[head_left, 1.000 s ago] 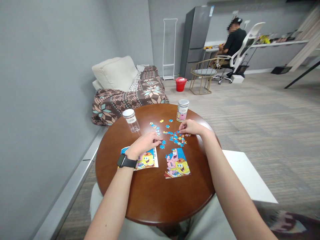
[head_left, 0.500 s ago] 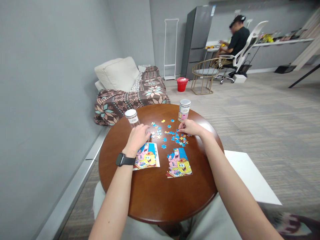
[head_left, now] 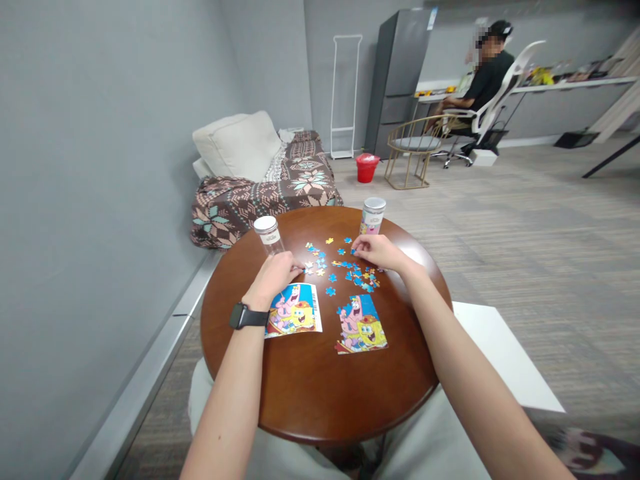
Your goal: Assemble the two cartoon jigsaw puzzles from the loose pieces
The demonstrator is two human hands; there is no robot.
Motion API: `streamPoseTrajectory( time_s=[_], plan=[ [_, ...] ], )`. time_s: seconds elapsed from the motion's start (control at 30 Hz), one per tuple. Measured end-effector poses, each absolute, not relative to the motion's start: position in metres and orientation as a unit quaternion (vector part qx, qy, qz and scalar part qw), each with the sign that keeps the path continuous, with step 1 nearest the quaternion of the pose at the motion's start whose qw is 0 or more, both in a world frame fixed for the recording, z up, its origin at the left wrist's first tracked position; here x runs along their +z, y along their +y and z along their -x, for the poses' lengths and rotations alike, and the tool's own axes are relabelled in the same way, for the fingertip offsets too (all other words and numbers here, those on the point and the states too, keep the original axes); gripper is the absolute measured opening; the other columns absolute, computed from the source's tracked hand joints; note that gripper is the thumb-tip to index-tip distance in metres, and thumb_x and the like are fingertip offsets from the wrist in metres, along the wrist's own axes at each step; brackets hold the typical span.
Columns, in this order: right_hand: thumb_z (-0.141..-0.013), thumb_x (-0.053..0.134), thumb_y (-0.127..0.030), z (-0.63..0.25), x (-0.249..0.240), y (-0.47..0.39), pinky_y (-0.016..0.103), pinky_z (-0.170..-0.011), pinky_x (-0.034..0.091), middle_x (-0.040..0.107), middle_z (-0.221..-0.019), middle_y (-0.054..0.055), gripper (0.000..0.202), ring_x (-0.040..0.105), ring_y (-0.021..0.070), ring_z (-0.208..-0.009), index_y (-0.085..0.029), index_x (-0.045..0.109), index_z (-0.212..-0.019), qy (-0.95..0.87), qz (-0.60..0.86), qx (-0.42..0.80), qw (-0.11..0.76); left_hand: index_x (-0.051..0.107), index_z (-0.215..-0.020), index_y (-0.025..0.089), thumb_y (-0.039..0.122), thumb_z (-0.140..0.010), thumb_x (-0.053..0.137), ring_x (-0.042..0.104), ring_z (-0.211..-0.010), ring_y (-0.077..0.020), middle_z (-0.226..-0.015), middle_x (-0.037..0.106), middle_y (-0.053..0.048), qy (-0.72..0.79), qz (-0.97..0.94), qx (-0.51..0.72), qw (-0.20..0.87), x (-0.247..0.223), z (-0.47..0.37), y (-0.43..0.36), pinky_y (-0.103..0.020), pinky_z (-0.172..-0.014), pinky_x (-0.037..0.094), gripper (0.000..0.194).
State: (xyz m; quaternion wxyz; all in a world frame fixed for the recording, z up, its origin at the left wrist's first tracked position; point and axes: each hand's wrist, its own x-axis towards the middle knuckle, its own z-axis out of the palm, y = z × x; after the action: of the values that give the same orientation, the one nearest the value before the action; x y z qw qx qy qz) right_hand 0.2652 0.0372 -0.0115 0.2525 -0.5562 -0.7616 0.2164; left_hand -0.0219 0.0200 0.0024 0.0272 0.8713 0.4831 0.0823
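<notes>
My left hand (head_left: 278,275) reaches over the upper edge of the printed picture card (head_left: 295,311). Its fingertips are drawn together at the left side of the loose puzzle pieces (head_left: 320,264); what they pinch, if anything, is too small to make out. On the far side, my right hand (head_left: 379,251) is closed in a pinch on a blue puzzle piece (head_left: 353,252), just in front of a silver-lidded jar (head_left: 370,223). The partly joined puzzle (head_left: 362,325) lies right of the card, with an uneven left edge. It shows the same pink and yellow cartoon figures.
A clear jar (head_left: 270,237) with a white label stands behind my left hand on the round brown table (head_left: 320,393). Beyond are a covered sofa (head_left: 260,193), a red bin (head_left: 367,168) and a person (head_left: 493,77) seated in a white office chair.
My right hand has shifted slightly away and left with the blue piece. My left fingers have lowered and come together by the pieces. The seated person's arm and head have moved.
</notes>
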Motion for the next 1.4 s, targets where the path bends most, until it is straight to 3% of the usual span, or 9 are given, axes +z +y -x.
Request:
streamPoseTrajectory(
  time_s=[0.17,0.4,0.6,0.8,0.93,1.0,1.07,1.3,1.4],
  plan=[
    [-0.08,0.057,-0.011,-0.266,-0.011,0.038,0.023,-0.077,0.049,0.074,-0.088,0.002,0.019,0.065,0.0132,-0.079,-0.017,0.073,-0.087,-0.767,0.561,0.196,0.244,0.077,-0.097,0.022,0.026,-0.087,0.056,0.064,-0.081,-0.0194,-0.091,0.072,-0.008,0.483,-0.871,0.078,0.047,0.003,0.02,0.018,-0.027,-0.074,0.045,0.024],
    [-0.078,0.063,-0.016,-0.272,-0.022,0.045,0.02,-0.066,0.047,0.071,-0.078,0.001,0.014,0.063,0.0117,-0.069,-0.017,0.073,-0.088,-0.756,0.592,0.19,0.203,0.078,-0.083,0.02,0.031,-0.085,0.058,0.064,-0.077,-0.0213,-0.083,0.072,-0.01,0.506,-0.855,0.092,0.06,0.006,0.02,0.016,-0.029,-0.072,0.045,0.024],
    [-0.08,0.059,-0.016,-0.271,-0.021,0.044,0.02,-0.067,0.046,0.07,-0.078,0.001,0.017,0.061,0.0115,-0.068,-0.017,0.073,-0.09,-0.764,0.586,0.183,0.197,0.072,-0.104,0.02,0.036,-0.088,0.051,0.063,-0.082,-0.0209,-0.088,0.069,-0.008,0.477,-0.872,0.089,0.059,0.006,0.016,0.014,-0.028,-0.075,0.045,0.03],
    [-0.082,0.056,-0.018,-0.269,-0.019,0.041,0.021,-0.067,0.046,0.07,-0.077,0.002,0.018,0.062,0.013,-0.069,-0.017,0.073,-0.089,-0.761,0.592,0.175,0.2,0.072,-0.102,0.018,0.04,-0.094,0.042,0.062,-0.091,-0.0228,-0.094,0.066,-0.011,0.498,-0.864,0.067,0.04,0.004,0.012,0.013,-0.031,-0.083,0.045,0.038],
    [-0.085,0.055,-0.02,-0.268,-0.018,0.04,0.021,-0.069,0.047,0.071,-0.081,0.003,0.019,0.064,0.0136,-0.073,-0.017,0.073,-0.09,-0.762,0.593,0.171,0.197,0.058,-0.126,0.013,0.038,-0.096,0.035,0.055,-0.115,-0.0259,-0.123,0.059,-0.015,0.52,-0.844,0.127,-0.009,-0.005,0.001,0.016,-0.038,-0.099,0.041,0.045],
    [-0.085,0.055,-0.019,-0.268,-0.018,0.04,0.021,-0.072,0.047,0.072,-0.084,0.003,0.019,0.065,0.0138,-0.076,-0.018,0.073,-0.091,-0.761,0.595,0.169,0.196,0.046,-0.137,0.014,0.03,-0.098,0.029,0.041,-0.133,-0.0235,-0.143,0.047,-0.014,0.499,-0.858,0.123,0.007,-0.011,-0.004,0.018,-0.038,-0.108,0.034,0.046],
    [-0.085,0.055,-0.019,-0.268,-0.018,0.04,0.022,-0.073,0.048,0.073,-0.085,0.003,0.02,0.065,0.0142,-0.077,-0.018,0.073,-0.092,-0.759,0.598,0.168,0.194,0.043,-0.138,0.015,0.028,-0.098,0.029,0.036,-0.138,-0.0227,-0.148,0.043,-0.012,0.49,-0.866,0.095,0.037,-0.017,-0.006,0.021,-0.038,-0.111,0.031,0.045],
    [-0.086,0.054,-0.02,-0.269,-0.021,0.042,0.023,-0.077,0.049,0.074,-0.091,0.004,0.02,0.067,0.0163,-0.083,-0.018,0.073,-0.093,-0.758,0.597,0.174,0.196,0.058,-0.111,0.013,0.026,-0.097,0.03,0.059,-0.11,-0.0225,-0.112,0.065,-0.013,0.513,-0.853,0.097,0.014,-0.013,0.0,0.022,-0.035,-0.098,0.041,0.034],
    [-0.087,0.053,-0.019,-0.269,-0.02,0.042,0.024,-0.08,0.049,0.074,-0.092,0.005,0.021,0.067,0.0167,-0.085,-0.018,0.073,-0.094,-0.758,0.598,0.173,0.192,0.057,-0.113,0.012,0.025,-0.097,0.029,0.058,-0.111,-0.0221,-0.117,0.063,-0.014,0.515,-0.85,0.108,0.013,-0.013,0.001,0.023,-0.035,-0.099,0.041,0.035]
  ],
)
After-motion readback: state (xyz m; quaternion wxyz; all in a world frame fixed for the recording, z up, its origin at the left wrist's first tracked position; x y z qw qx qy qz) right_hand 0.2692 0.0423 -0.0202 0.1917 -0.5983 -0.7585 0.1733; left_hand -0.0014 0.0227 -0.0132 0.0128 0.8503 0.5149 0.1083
